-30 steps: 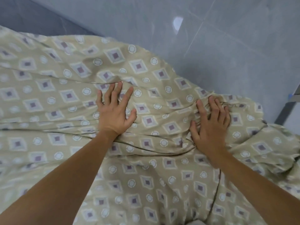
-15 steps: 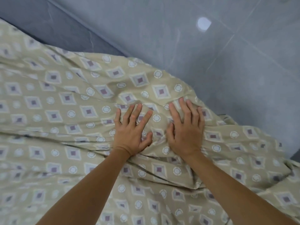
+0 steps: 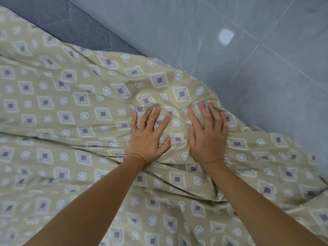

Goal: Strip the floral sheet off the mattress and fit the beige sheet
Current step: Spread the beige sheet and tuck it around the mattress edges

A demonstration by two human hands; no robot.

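Beige sheet (image 3: pixel 74 107): left hand (image 3: pixel 149 137) and right hand (image 3: pixel 207 137), spread flat, had drawn together since a second before, pressing fabric at the mattress corner; fitting apparently under way.

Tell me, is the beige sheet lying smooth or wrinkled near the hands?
Wrinkled. The beige sheet bunches into folds between the left hand and right hand, which press on it with spread fingers.

Glossy grey tiled floor (image 3: pixel 248 86), pale grout lines, round light reflection (image 3: pixel 226 36)
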